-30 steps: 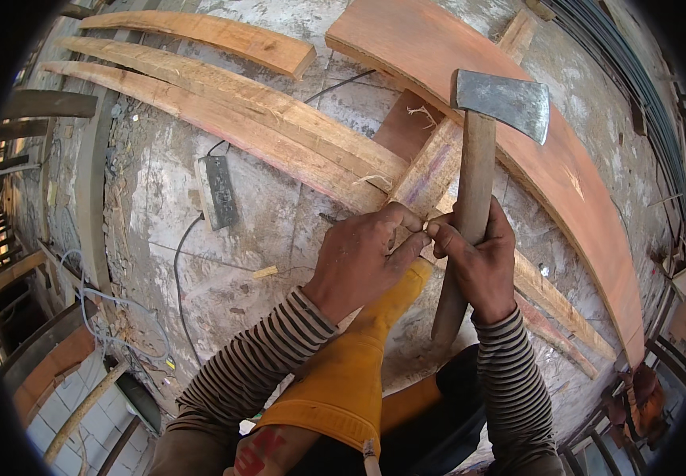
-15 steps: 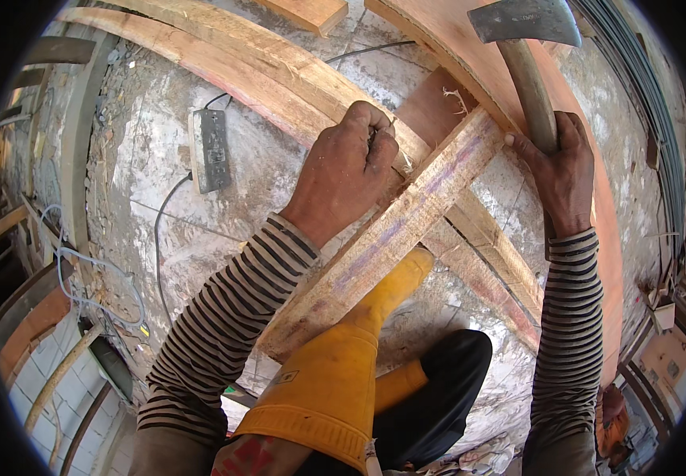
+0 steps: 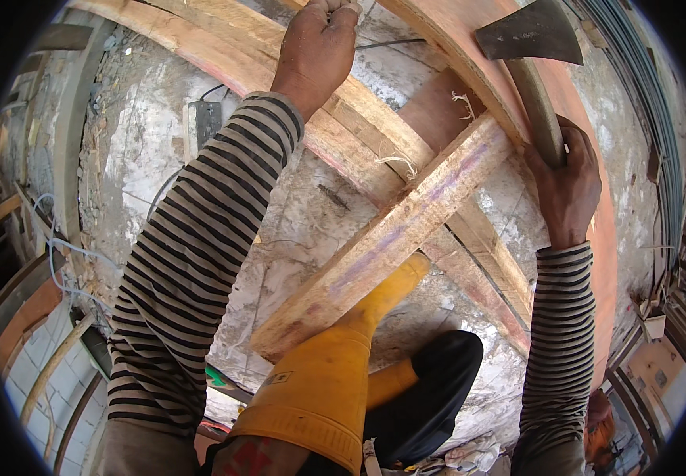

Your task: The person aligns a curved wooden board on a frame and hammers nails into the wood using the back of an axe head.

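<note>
My right hand (image 3: pixel 569 186) is wrapped round the wooden handle of a hatchet (image 3: pixel 532 33), whose dark steel head points away from me over the plywood sheet (image 3: pixel 589 190). At the top edge my left hand (image 3: pixel 319 51) reaches out over the long planks with fingers curled; what they hold, if anything, is hidden. A sawn timber (image 3: pixel 394 230) with a purple line along its top lies slantwise across two long planks (image 3: pixel 232 40). Curled wood shavings (image 3: pixel 398 161) cling beside the crossing.
My yellow boot (image 3: pixel 311 381) stands against the near side of the timber. A power strip (image 3: pixel 203 123) with a dark cable lies on the dusty floor at left, partly behind my left sleeve. Long thin rods (image 3: pixel 648 103) run along the far right.
My left hand has moved away from the crossing, forward to the top edge. My right hand still grips the hatchet, which has shifted only slightly.
</note>
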`<action>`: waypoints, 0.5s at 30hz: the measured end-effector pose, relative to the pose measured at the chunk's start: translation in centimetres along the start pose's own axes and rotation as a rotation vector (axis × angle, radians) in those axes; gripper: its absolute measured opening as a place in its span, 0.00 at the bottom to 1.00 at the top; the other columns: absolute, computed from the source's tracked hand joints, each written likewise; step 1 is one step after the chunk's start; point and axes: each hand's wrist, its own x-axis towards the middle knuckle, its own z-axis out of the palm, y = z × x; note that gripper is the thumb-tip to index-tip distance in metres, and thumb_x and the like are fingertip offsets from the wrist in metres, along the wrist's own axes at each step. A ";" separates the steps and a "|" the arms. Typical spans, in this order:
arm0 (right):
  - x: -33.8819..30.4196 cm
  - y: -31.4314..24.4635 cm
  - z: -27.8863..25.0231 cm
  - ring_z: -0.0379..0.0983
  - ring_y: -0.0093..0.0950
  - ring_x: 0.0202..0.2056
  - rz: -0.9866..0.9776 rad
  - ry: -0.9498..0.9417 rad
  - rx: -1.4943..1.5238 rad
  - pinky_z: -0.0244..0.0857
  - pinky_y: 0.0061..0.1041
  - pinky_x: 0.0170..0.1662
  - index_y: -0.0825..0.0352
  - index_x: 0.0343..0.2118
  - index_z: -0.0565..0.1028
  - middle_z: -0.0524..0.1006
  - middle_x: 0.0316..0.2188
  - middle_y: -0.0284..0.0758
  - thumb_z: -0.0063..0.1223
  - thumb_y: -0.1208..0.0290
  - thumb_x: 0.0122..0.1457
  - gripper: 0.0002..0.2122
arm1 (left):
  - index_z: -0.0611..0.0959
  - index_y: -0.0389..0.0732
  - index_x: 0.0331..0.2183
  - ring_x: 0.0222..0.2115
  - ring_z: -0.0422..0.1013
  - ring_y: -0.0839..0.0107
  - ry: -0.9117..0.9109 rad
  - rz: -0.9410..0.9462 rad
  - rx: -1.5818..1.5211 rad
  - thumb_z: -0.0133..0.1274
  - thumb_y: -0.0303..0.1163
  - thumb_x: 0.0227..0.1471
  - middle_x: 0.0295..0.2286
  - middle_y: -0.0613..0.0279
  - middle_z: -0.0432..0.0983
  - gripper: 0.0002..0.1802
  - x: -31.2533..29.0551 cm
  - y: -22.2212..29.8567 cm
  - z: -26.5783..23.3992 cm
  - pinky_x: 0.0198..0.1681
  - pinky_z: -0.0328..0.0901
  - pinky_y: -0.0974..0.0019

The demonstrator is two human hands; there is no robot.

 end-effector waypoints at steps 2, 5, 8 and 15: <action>0.2 0.0 0.0 0.78 0.38 0.43 -0.011 0.000 0.000 0.71 0.36 0.46 0.66 0.46 0.80 0.81 0.45 0.36 0.71 0.64 0.47 0.22 | 0.77 0.33 0.38 0.32 0.69 0.69 0.041 0.093 0.058 0.44 0.36 0.65 0.27 0.58 0.73 0.14 1.8 -2.2 0.2 0.38 0.65 0.64; -0.3 1.0 0.3 0.78 0.37 0.43 -0.009 0.009 -0.017 0.72 0.35 0.45 0.66 0.45 0.80 0.81 0.45 0.35 0.71 0.65 0.47 0.21 | 0.76 0.33 0.35 0.32 0.69 0.68 0.127 0.117 0.039 0.43 0.36 0.65 0.27 0.59 0.72 0.15 2.0 -1.2 1.9 0.39 0.65 0.64; -0.4 0.9 0.6 0.78 0.36 0.43 -0.018 0.031 -0.023 0.72 0.35 0.45 0.65 0.44 0.80 0.81 0.46 0.34 0.71 0.65 0.47 0.20 | 0.78 0.32 0.36 0.32 0.70 0.67 0.085 0.156 0.070 0.43 0.36 0.65 0.28 0.57 0.73 0.16 4.3 -2.1 1.7 0.40 0.65 0.63; -0.5 0.7 0.8 0.78 0.35 0.43 -0.039 0.058 -0.024 0.73 0.34 0.46 0.65 0.43 0.80 0.81 0.47 0.31 0.70 0.65 0.47 0.19 | 0.81 0.31 0.40 0.38 0.73 0.64 0.121 0.375 0.271 0.45 0.34 0.63 0.34 0.53 0.78 0.16 7.8 -4.2 1.7 0.45 0.66 0.63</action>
